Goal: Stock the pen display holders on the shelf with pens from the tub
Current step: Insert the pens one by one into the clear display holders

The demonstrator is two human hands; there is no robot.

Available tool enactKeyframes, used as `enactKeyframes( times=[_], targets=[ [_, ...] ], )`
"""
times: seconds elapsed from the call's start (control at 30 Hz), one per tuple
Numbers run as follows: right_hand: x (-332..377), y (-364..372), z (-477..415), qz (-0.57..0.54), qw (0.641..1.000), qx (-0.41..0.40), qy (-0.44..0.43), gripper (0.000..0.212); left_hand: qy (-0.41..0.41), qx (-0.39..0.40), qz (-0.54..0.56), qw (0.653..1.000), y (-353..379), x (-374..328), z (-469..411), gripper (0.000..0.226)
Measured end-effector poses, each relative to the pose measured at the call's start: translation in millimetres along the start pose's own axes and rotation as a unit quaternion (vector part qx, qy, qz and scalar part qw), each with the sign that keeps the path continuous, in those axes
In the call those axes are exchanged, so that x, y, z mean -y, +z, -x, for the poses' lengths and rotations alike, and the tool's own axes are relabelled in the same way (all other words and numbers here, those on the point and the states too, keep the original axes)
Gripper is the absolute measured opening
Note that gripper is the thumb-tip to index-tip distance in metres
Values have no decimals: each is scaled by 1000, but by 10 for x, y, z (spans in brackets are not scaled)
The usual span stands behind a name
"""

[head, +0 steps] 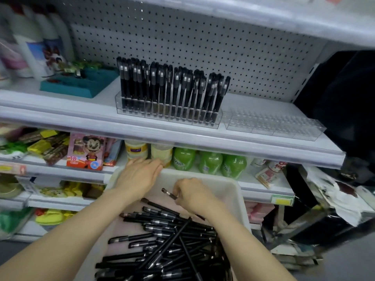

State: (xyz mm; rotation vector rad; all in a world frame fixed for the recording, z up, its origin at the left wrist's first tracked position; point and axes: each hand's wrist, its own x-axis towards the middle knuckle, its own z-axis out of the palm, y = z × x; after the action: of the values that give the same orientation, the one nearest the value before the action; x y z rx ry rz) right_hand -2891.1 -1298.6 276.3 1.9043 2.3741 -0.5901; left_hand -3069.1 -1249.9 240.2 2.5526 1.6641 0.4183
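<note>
A white tub (229, 187) sits in front of me, holding a heap of several black pens (168, 240). My right hand (192, 194) is inside the tub and pinches one black pen (168, 193), its end sticking out to the left. My left hand (140, 175) lies over the tub's far left rim with fingers extended. On the shelf (81, 122) above, a clear display holder (168, 113) stands full of upright black pens. To its right a second clear holder (272, 126) stands with no pens in it.
A teal tray (79, 82) and white bottles (34, 43) stand at the shelf's left. Green bottles (209, 162), jars and a pink toy box (86, 151) fill the shelf below. A dark object (343, 98) and cluttered packaging (328, 199) are at the right.
</note>
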Motion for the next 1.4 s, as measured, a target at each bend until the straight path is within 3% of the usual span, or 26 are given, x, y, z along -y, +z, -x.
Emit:
enactKeyframes(
  times=[0.1,0.17,0.23,0.37,0.47,0.63,0.9,1.07,1.17,1.4],
  targets=[
    [-171,-473,133,-128,991,-22,-37,16,-18,70,-30,997,-167,-21,-101,46],
    [-367,-797,254,-233,968,-58,-73,12,-18,74,-90,993,-296,-76,-182,37],
    [-615,-1088,340,-315,937,-118,-94,10,-4,41,-119,992,-424,-207,-258,29],
    [-1129,-1579,385,-398,880,-245,-82,11,62,-101,-75,990,-623,-721,-473,8],
    [-1471,-1867,369,-429,844,-315,-69,12,108,-180,-67,975,-620,-1153,-708,28],
    [-1759,-2239,170,-443,807,-383,-81,8,117,-224,-124,960,-526,-1641,-1157,71],
    [-1778,-2418,-473,-455,809,-354,-115,1,80,-236,-169,954,-282,-1741,-1503,57],
    [-1757,-2268,-750,-382,861,-315,-117,16,76,-241,-163,954,-237,-1725,-1533,57],
    [-1792,-2078,-880,-297,901,-297,-107,3,67,-237,-159,956,-257,-1739,-1537,54],
    [-1818,-1929,-806,-275,901,-318,-102,12,55,-238,-147,958,-265,-1784,-1537,50]
  ],
)
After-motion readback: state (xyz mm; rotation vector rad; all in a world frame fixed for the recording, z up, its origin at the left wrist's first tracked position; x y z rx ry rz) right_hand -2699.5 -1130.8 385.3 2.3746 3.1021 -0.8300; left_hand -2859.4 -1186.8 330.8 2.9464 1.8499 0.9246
